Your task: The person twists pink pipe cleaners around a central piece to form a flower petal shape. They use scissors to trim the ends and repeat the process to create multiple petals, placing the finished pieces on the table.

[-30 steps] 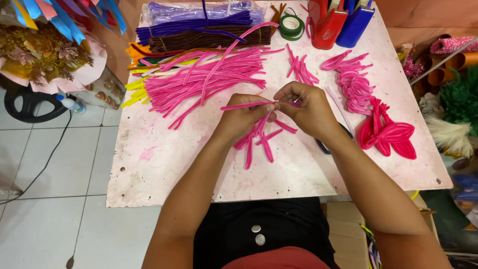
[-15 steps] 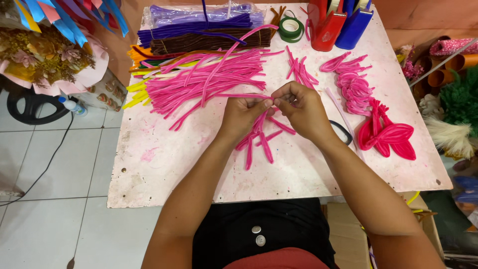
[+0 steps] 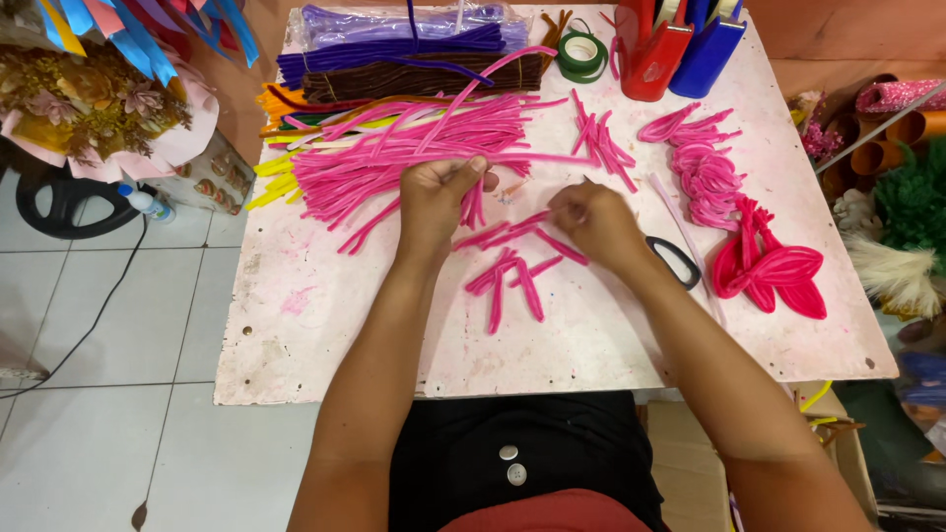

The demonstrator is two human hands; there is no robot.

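Her hands have parted: the left hand (image 3: pixel 443 197) now grips long pink pipe cleaners (image 3: pixel 414 153) mid-frame, the right hand (image 3: pixel 591 219) pinches short pink pieces (image 3: pixel 517 271); scissors (image 3: pixel 675 261) lie half-hidden behind her right wrist, tape dispensers (image 3: pixel 680 39) at top

Bright, even overhead light; soft short shadows under the arms (faint, toward six o'clock). Sharp centre, slight wide-angle stretching at the edges.
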